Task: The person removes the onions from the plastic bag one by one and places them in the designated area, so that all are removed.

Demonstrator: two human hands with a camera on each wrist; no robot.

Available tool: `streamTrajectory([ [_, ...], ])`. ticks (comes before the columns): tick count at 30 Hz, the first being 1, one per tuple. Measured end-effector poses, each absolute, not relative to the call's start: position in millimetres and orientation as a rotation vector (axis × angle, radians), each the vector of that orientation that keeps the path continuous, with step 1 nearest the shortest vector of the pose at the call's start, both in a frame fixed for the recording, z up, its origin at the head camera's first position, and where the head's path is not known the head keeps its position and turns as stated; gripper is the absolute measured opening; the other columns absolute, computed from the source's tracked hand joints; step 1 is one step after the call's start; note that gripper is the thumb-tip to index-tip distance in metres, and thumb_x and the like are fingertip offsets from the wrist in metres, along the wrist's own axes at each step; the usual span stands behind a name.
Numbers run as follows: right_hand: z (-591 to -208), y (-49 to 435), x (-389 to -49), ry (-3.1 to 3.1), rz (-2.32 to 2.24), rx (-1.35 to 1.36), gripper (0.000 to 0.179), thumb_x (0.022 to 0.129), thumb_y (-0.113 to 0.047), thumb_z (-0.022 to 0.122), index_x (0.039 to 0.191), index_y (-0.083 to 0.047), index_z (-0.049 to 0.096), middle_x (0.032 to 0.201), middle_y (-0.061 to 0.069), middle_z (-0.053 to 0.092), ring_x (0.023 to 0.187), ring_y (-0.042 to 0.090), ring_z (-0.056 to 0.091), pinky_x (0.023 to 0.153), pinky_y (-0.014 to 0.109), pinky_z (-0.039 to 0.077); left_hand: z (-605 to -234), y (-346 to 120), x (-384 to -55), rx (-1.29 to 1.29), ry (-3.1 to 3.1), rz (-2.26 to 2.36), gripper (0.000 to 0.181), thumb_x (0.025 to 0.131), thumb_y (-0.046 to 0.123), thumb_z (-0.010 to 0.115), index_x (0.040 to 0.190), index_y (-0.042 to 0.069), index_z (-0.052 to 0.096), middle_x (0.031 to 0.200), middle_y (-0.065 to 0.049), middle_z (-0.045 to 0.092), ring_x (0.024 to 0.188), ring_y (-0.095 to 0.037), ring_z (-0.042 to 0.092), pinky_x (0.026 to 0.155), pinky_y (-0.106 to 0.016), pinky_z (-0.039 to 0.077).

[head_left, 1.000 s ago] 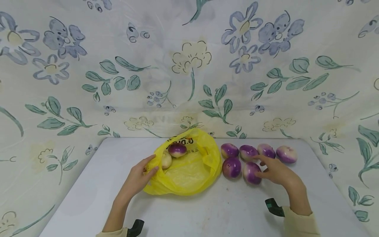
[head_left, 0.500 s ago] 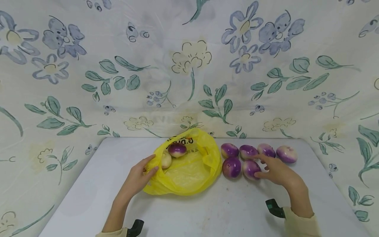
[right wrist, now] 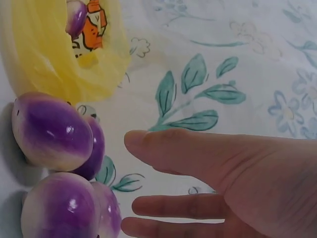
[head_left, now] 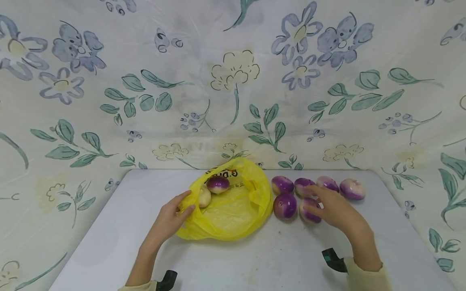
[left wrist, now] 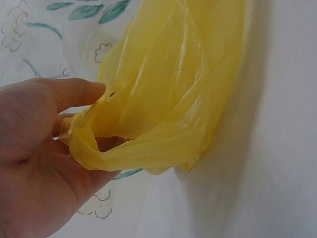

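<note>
My left hand point(head_left: 171, 214) holds the left rim of a yellow plastic bag point(head_left: 222, 232), with bag film gathered between thumb and fingers in the left wrist view. The bag's mouth faces up and toward me. Inside lie a purple turnip point(head_left: 217, 184) and a pale round one point(head_left: 204, 198), half covered by the bag's side. My right hand point(head_left: 338, 210) hovers over the front right purple-and-white turnip point(head_left: 312, 217), its thumb and fingers overlapping that turnip in the head view. In the right wrist view its fingers are extended, with nothing between them.
Beside the bag sits another front turnip point(head_left: 285, 206). Behind stands a row of several turnips, from the one next to the bag point(head_left: 282, 185) to a paler one point(head_left: 352, 189) at the right. A floral cloth point(head_left: 233, 101) hangs behind the white table point(head_left: 255, 266).
My right hand has shifted left, so thumb and fingers now lie across the front right turnip rather than at its right side. That turnip moved slightly. The left hand and bag stay put.
</note>
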State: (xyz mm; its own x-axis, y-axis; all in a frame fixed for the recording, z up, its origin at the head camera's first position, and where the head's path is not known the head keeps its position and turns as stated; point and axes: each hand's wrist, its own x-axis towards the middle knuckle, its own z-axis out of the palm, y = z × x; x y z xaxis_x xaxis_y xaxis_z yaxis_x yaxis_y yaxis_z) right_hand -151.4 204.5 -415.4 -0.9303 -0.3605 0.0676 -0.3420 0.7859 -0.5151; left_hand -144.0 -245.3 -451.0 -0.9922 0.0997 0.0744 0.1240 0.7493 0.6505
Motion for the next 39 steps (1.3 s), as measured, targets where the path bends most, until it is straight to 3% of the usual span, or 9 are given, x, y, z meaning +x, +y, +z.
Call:
streamTrajectory([
  [10, -419, 186, -150, 3.014, -0.77, -0.627, 0.049, 0.088, -0.023, 0.071, 0.133, -0.006, 0.059, 0.131, 0.013, 0.065, 0.117, 0.034, 0.063, 0.102, 0.053, 0.05, -450, -245, -142, -0.188, -2.902, -1.093, 0.051, 0.098, 0.021, 0.058, 0.145, 0.004, 0.045, 0.146, -0.022, 0.049, 0.13, -0.041, 0.051, 0.103, -0.055, 0.049],
  [13, -421, 181, -150, 3.036, -0.7, -0.612, 0.049, 0.088, -0.028, 0.072, 0.131, -0.009, 0.06, 0.126, 0.013, 0.066, 0.102, 0.028, 0.065, 0.094, 0.05, 0.054, -451, -245, -141, -0.19, -2.898, -1.09, 0.051, 0.098, 0.02, 0.058, 0.145, 0.004, 0.045, 0.146, -0.022, 0.05, 0.13, -0.04, 0.051, 0.102, -0.055, 0.049],
  [17, -421, 174, -149, 3.047, -0.67, -0.606, 0.047, 0.087, -0.031, 0.073, 0.128, -0.013, 0.062, 0.116, 0.009, 0.068, 0.085, 0.017, 0.057, 0.083, 0.042, 0.056, -452, -246, -142, -0.198, -2.896, -1.076, 0.051, 0.098, 0.02, 0.059, 0.144, 0.004, 0.046, 0.145, -0.022, 0.05, 0.129, -0.04, 0.051, 0.102, -0.054, 0.049],
  [23, -423, 164, -149, 3.014, -0.686, -0.594, 0.046, 0.086, -0.033, 0.074, 0.127, -0.015, 0.062, 0.108, 0.003, 0.069, 0.076, 0.014, 0.058, 0.074, 0.031, 0.054, -452, -246, -142, -0.198, -2.895, -1.072, 0.051, 0.098, 0.019, 0.059, 0.144, 0.004, 0.046, 0.145, -0.022, 0.05, 0.129, -0.04, 0.052, 0.102, -0.054, 0.049],
  [26, -425, 158, -149, 3.016, -0.644, -0.581, 0.047, 0.086, -0.035, 0.074, 0.127, -0.016, 0.062, 0.117, 0.005, 0.068, 0.081, 0.014, 0.062, 0.079, 0.036, 0.058, -452, -246, -142, -0.195, -2.895, -1.077, 0.051, 0.098, 0.019, 0.059, 0.144, 0.004, 0.046, 0.145, -0.022, 0.05, 0.129, -0.04, 0.052, 0.102, -0.054, 0.049],
  [32, -426, 151, -148, 3.0, -0.629, -0.556, 0.045, 0.085, -0.034, 0.075, 0.126, -0.019, 0.063, 0.115, 0.008, 0.064, 0.092, 0.019, 0.063, 0.088, 0.046, 0.058, -451, -245, -142, -0.202, -2.89, -1.078, 0.051, 0.097, 0.018, 0.059, 0.144, 0.004, 0.046, 0.145, -0.022, 0.05, 0.13, -0.04, 0.051, 0.103, -0.055, 0.049],
  [39, -430, 143, -149, 3.004, -0.6, -0.543, 0.043, 0.085, -0.035, 0.075, 0.123, -0.018, 0.065, 0.114, 0.007, 0.068, 0.1, 0.021, 0.065, 0.092, 0.046, 0.057, -451, -245, -143, -0.204, -2.893, -1.079, 0.051, 0.097, 0.018, 0.059, 0.144, 0.004, 0.046, 0.145, -0.022, 0.05, 0.131, -0.041, 0.05, 0.103, -0.055, 0.048],
])
